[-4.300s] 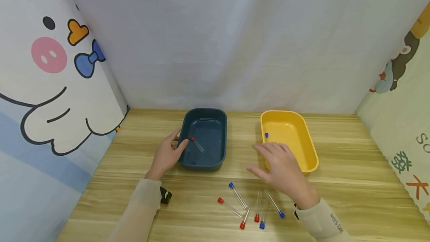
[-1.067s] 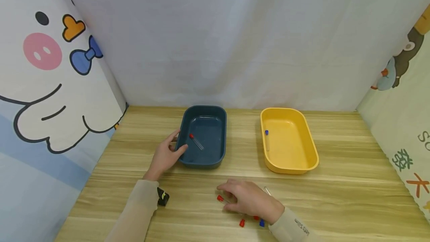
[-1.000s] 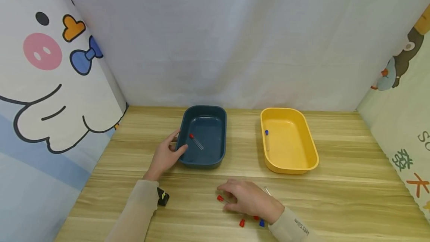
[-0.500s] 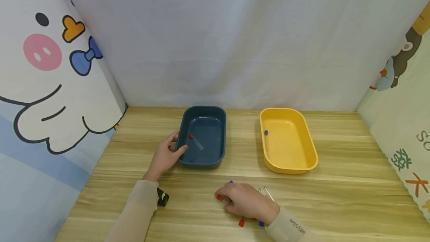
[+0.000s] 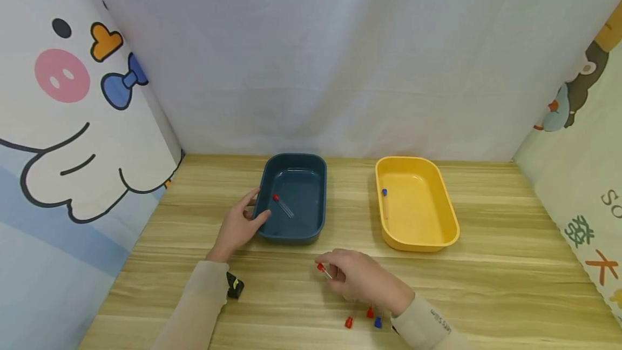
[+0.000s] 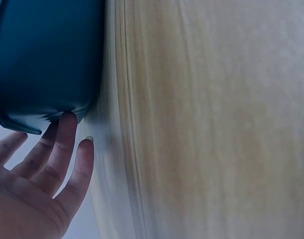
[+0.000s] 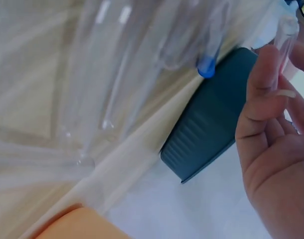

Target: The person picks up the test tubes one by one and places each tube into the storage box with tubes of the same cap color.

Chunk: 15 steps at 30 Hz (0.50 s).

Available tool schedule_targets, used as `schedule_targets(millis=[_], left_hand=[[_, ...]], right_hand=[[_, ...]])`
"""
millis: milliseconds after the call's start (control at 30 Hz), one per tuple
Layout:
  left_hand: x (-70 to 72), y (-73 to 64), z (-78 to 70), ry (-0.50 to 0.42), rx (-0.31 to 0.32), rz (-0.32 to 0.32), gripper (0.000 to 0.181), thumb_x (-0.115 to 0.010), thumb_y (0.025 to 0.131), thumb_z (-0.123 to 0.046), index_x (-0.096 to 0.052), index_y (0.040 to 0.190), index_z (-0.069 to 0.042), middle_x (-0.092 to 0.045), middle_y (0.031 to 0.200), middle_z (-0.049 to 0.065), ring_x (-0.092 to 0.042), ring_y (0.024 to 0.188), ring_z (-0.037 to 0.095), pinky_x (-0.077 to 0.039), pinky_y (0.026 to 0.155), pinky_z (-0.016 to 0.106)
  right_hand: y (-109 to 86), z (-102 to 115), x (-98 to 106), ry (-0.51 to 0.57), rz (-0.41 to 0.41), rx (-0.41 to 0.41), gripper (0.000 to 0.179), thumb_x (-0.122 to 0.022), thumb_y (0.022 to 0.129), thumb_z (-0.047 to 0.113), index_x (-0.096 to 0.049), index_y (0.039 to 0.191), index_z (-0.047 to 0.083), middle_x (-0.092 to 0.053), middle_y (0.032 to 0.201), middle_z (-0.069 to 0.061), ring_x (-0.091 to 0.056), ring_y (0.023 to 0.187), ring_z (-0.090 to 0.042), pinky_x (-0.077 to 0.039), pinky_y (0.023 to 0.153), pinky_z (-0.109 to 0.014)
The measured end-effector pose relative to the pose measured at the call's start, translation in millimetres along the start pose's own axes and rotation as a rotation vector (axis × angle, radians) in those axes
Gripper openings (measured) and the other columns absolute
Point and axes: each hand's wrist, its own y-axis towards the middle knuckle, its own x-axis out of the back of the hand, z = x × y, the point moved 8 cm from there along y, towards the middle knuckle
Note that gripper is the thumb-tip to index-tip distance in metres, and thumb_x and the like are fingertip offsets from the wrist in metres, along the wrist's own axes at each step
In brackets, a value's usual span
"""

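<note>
My left hand (image 5: 235, 234) rests at the near left corner of a dark blue bin (image 5: 291, 240), thumb at the rim. In the left wrist view its spread, nearly straight fingers (image 6: 64, 144) touch the bin's outside. Inside the bin lies a red-capped test tube (image 5: 283, 207). My right hand (image 5: 362, 280) pinches another red-capped test tube (image 5: 322, 268) between thumb and fingers, in front of the bin; the right wrist view shows the clear end of this tube (image 7: 286, 32). Below the hand, red caps (image 5: 349, 322) and a blue cap (image 5: 378, 322) of loose tubes show, their bodies partly hidden.
A yellow bin (image 5: 418, 220) stands at the right, with a blue-capped tube (image 5: 384, 192) along its left wall. Several clear tubes (image 7: 117, 64) lie on the wooden table (image 5: 486, 263). A pale curtain (image 5: 350, 58) hangs behind the table.
My right hand has gone from beside the yellow bin to the loose tubes and picked up a red-capped one, now drawn slightly toward the dark blue bin. The left hand stays at its bin.
</note>
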Motion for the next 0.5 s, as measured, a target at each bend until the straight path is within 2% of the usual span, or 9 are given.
schedule_targets(millis=[300,500], left_hand=[[-1.3,1.4,2.2,0.005,0.003,0.001,0.070,-0.071,0.099,-0.029,-0.039,0.160,-0.020,-0.059,0.143,0.020,-0.070,0.102,0.030,-0.059,0.082,0.040],[-2.2,1.9,3.7,-0.002,0.008,0.004,0.070,-0.071,0.099,-0.030,-0.039,0.160,-0.021,-0.059,0.144,0.020,-0.070,0.102,0.030,-0.058,0.082,0.039]], right_hand=[[0.4,-2,13,0.100,-0.041,0.017,0.038,-0.071,0.095,0.008,-0.065,0.133,0.006,-0.063,0.087,0.007,-0.053,0.066,-0.002,-0.050,0.065,-0.019],[2.0,-4,17,0.158,-0.050,-0.020,0.041,-0.071,0.096,0.009,-0.063,0.136,0.004,-0.063,0.091,0.006,-0.055,0.070,-0.002,-0.051,0.065,-0.020]])
